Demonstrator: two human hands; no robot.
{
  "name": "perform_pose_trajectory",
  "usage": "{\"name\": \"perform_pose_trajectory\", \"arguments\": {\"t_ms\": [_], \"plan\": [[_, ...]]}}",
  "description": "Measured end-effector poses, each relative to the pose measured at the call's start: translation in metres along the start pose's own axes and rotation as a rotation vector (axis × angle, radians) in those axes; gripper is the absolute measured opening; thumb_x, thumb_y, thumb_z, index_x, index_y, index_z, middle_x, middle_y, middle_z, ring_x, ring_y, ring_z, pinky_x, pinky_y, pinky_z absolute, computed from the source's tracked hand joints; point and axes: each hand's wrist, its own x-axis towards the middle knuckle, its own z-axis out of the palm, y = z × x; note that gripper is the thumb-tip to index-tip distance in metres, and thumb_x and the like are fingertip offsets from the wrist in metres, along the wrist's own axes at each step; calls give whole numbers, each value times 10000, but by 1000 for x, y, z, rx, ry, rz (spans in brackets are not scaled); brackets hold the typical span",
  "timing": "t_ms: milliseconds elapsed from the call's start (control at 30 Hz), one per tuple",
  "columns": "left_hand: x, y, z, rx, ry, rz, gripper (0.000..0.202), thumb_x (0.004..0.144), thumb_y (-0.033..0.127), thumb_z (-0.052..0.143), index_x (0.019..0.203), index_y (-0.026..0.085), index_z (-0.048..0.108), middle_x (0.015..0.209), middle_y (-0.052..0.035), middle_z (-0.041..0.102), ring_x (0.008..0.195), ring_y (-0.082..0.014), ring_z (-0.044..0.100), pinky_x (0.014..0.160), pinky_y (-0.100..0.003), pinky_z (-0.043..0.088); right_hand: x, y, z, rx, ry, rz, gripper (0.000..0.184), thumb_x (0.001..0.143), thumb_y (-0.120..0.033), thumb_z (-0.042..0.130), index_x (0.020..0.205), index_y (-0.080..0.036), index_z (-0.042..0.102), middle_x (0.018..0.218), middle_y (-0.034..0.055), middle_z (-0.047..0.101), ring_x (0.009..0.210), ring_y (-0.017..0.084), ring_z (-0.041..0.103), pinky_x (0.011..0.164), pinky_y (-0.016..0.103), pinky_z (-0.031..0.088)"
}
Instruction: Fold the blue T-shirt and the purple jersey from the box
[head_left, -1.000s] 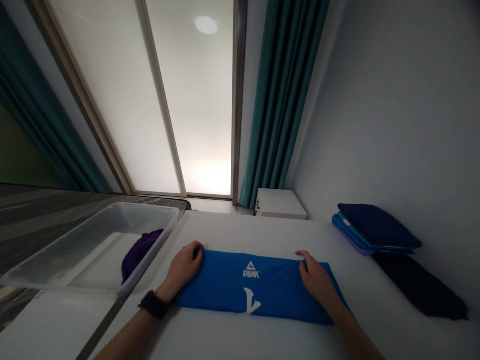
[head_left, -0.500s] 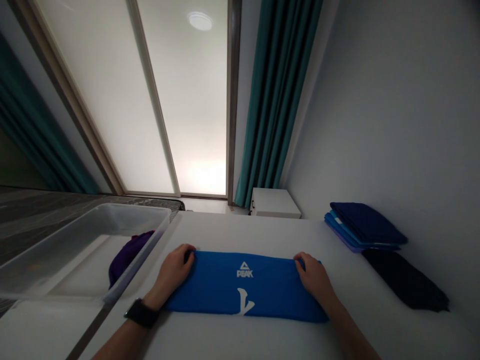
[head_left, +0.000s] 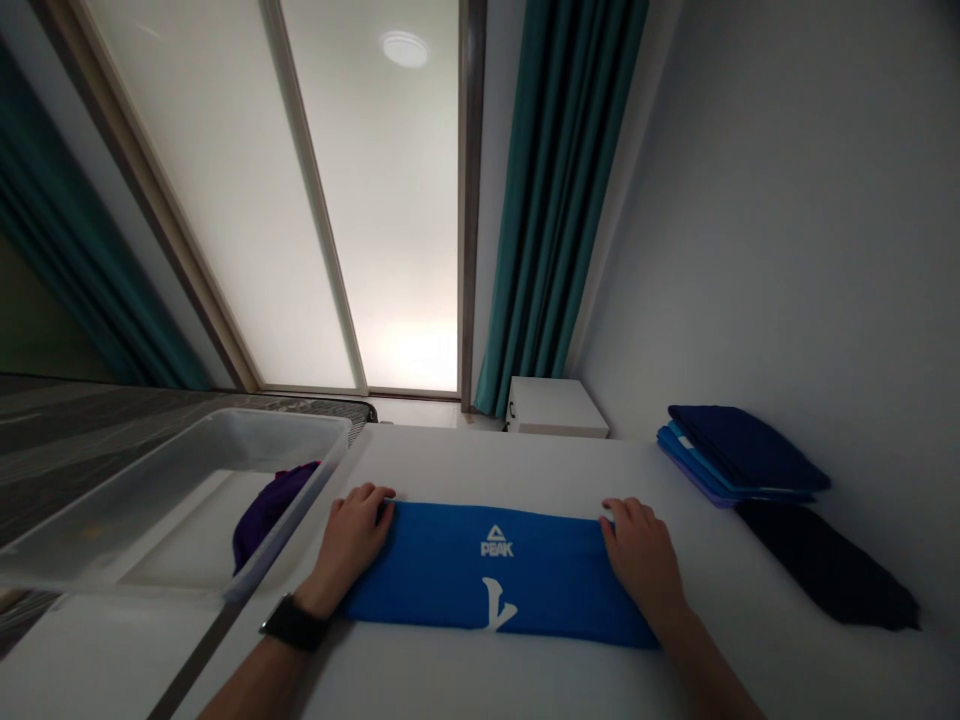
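Worktop (head_left: 450, 460): garment (head_left: 435, 570) at centre, left hand (head_left: 356, 535) at its left end, right hand (head_left: 645, 560) at its right. Right: clothes stack (head_left: 750, 447); loose cloth (head_left: 829, 568) at the stack's near edge. Left: bin (head_left: 277, 430), cloth bundle (head_left: 266, 515) inside by its right wall. Behind worktop: cabinet (head_left: 556, 405); curtain (head_left: 559, 200) behind cabinet; sliding door (head_left: 401, 220) to their left.

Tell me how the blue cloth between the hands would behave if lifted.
The blue cloth would likely droop: its fabric looks soft. It may unfold, since the lower white print is cut off at its near edge. Lying thin on the table, it seems light.
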Motion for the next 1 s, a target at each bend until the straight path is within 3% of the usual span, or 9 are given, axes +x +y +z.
{"name": "perform_pose_trajectory", "arguments": {"t_ms": [100,233,333,467,633,800,1000], "plan": [[-4,36,-10,37,75,187,320,943,202,396,1168,176,621,1140,-105,649,1088,-277,564,929,-433,402,-4,-36,-15,78,19,-127,401,988,-249,300,1276,-153,563,1282,130,606,1207,259,515,998,400,365],[-5,97,-6,-13,-13,468,367,949,158,406,1293,200,526,1270,-78,584,1183,-243,495,1021,-399,353,-7,-94,-19,191,-136,-303,490,998,-254,261,1446,-137,422,1482,91,462,1369,219,377,1128,383,255],[1,120,9,-22,-93,496,292,975,171,386,1206,201,562,1143,-71,615,1079,-226,531,961,-380,391,-7,-115,-13,207,-271,-286,516,1007,-311,243,1471,-140,392,1529,75,394,1415,227,315,1161,418,204],[8,119,30,16,-123,414,228,994,194,387,1002,202,615,1015,-70,602,985,-232,535,859,-371,420,-6,-116,-5,192,-352,-264,570,1009,-404,228,1500,-136,334,1562,80,322,1448,242,248,1185,463,126],[9,111,42,-8,-83,375,211,999,211,404,979,204,613,999,-57,600,962,-224,535,844,-364,413,-6,-113,-4,206,-377,-254,595,1002,-438,213,1514,-148,302,1580,69,277,1466,228,194,1193,459,81],[12,98,38,44,-75,322,261,1015,228,351,944,199,601,953,-55,617,934,-228,553,836,-380,409,-5,-115,-6,210,-401,-239,612,1001,-462,198,1518,-148,286,1586,56,262,1468,220,189,1195,455,87],[9,67,17,134,-104,288,257,996,233,373,987,192,627,1013,-79,624,972,-251,564,857,-404,430,-8,-105,-15,163,-388,-173,655,996,-493,180,1520,-111,267,1589,84,239,1473,238,170,1196,465,55]]}}
